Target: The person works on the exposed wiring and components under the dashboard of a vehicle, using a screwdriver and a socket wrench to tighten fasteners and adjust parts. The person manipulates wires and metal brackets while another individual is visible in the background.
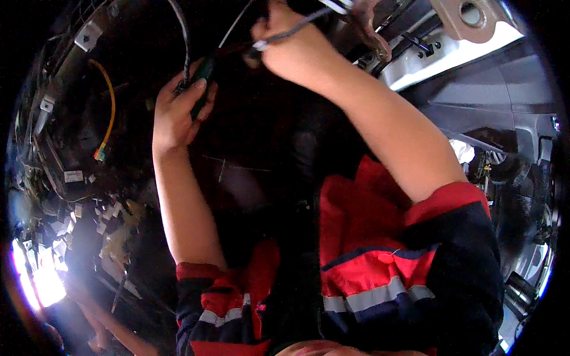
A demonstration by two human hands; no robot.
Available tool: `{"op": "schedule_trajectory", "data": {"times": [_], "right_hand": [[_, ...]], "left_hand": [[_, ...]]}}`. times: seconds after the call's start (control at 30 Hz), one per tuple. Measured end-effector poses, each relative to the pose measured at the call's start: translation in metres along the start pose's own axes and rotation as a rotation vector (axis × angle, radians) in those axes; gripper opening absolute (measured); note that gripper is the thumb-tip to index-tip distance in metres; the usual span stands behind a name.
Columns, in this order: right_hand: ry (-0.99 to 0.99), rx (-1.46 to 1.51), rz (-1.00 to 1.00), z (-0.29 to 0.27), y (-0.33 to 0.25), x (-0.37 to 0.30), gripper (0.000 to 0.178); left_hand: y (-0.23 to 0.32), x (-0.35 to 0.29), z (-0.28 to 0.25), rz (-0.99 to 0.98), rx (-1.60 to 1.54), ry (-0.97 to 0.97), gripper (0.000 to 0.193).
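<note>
My left hand (183, 110), raised at upper left of centre, is closed around a tool with a dark green handle (203, 76). From the handle a thin, slightly bent metal shaft (234, 25) runs up to the top edge; its tip is out of sight. A dark cable (186, 41) hangs down to the fingers of this hand. My right hand (282, 44) reaches to the top edge with curled fingers; what they hold is too dark to make out. Across its back passes a grey cable (294, 31) with a white band near its end.
Brown metal brackets (469, 15) and a white panel edge (451, 56) lie at upper right. A yellow cable (111, 107) hangs at left, above many loose wires and white connectors (74, 219). Another person's arms (110, 326) show at lower left, by a bright light.
</note>
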State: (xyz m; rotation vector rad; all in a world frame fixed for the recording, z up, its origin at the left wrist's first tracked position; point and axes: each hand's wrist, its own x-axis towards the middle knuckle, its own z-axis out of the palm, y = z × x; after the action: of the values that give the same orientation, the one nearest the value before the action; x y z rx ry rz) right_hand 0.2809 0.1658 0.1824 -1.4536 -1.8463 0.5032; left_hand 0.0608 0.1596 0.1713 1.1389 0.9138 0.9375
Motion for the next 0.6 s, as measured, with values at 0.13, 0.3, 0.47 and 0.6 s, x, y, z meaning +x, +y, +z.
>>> {"op": "schedule_trajectory", "data": {"times": [0.13, 0.3, 0.47, 0.6], "right_hand": [[-0.057, -0.087, 0.2, -0.028, -0.002, -0.014, 0.052], [0.006, 0.069, 0.163, -0.032, -0.006, -0.045, 0.022], [-0.448, 0.081, 0.147, -0.043, -0.008, -0.095, 0.022], [-0.788, 0.375, -0.046, -0.016, 0.008, -0.121, 0.03]], "left_hand": [[0.01, -0.004, 0.011, -0.027, 0.238, 0.045, 0.045], [0.003, -0.017, 0.035, -0.047, 0.812, 0.07, 0.046], [-0.072, -0.085, 0.063, -0.032, 0.161, 0.07, 0.052], [-0.08, -0.115, 0.072, -0.05, 0.164, -0.069, 0.049]]}}
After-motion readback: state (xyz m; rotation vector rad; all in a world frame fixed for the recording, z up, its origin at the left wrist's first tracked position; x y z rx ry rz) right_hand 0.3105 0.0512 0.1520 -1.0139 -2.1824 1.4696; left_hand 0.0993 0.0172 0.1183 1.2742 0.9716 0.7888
